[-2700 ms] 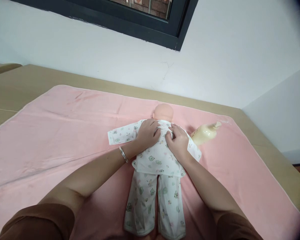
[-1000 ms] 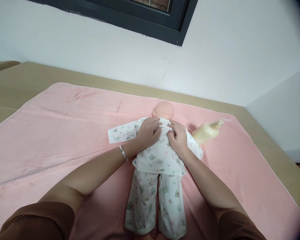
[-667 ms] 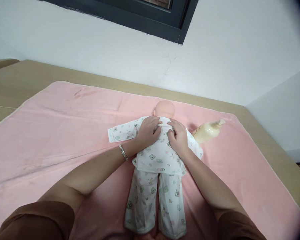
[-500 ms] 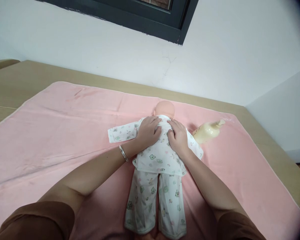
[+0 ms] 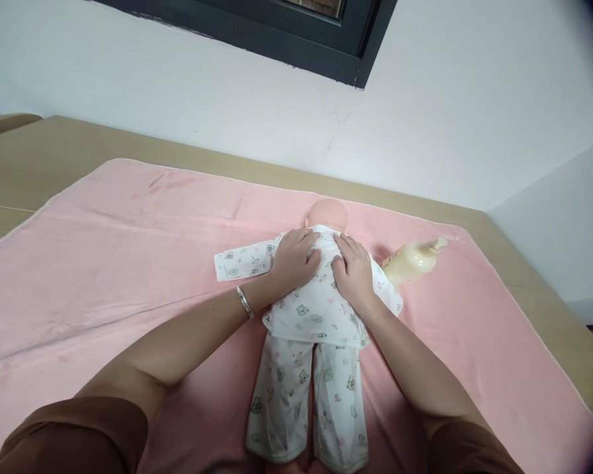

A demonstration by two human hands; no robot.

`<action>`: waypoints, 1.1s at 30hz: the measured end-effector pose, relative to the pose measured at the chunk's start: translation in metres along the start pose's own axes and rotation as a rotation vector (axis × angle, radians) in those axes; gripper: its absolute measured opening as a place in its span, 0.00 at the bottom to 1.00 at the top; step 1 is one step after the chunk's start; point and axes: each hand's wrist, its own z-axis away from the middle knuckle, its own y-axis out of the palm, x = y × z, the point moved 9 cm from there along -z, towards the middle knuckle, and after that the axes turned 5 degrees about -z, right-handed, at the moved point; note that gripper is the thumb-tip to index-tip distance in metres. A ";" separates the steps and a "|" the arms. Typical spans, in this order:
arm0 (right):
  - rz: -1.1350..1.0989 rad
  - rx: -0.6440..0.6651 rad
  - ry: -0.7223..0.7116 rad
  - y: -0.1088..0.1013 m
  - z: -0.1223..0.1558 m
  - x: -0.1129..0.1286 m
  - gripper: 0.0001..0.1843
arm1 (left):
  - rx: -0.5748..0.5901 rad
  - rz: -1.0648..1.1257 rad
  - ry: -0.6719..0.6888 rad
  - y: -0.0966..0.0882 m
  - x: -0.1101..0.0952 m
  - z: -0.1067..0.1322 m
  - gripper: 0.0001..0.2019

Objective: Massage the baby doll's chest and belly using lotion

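A baby doll (image 5: 327,213) lies face down, dressed in a white printed top (image 5: 321,316) and matching trousers (image 5: 281,401). Its head points away from me. My left hand (image 5: 296,261) rests flat on the left side of the doll's upper back, fingers stretched toward the neck. On the right side, my right hand (image 5: 354,270) lies the same way, fingers extended over the cloth. Both hands touch the top without gripping it. One sleeve (image 5: 244,262) stretches out to the left.
A pale yellow pump bottle (image 5: 412,260) lies on its side to the right of the doll. Beneath everything is a pink blanket (image 5: 128,263) on a wooden table (image 5: 178,150). Behind it stands a white wall (image 5: 257,105) with a dark window frame (image 5: 321,56).
The camera view has shifted very slightly. Both hands keep their places on the doll's back.
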 end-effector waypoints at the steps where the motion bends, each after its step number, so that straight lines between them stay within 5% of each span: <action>1: -0.001 -0.002 0.000 0.000 0.000 0.000 0.27 | -0.002 0.004 -0.001 0.000 0.000 0.000 0.18; 33: 0.005 0.050 -0.047 0.004 -0.004 -0.001 0.28 | 0.037 0.001 0.085 0.003 -0.002 -0.001 0.19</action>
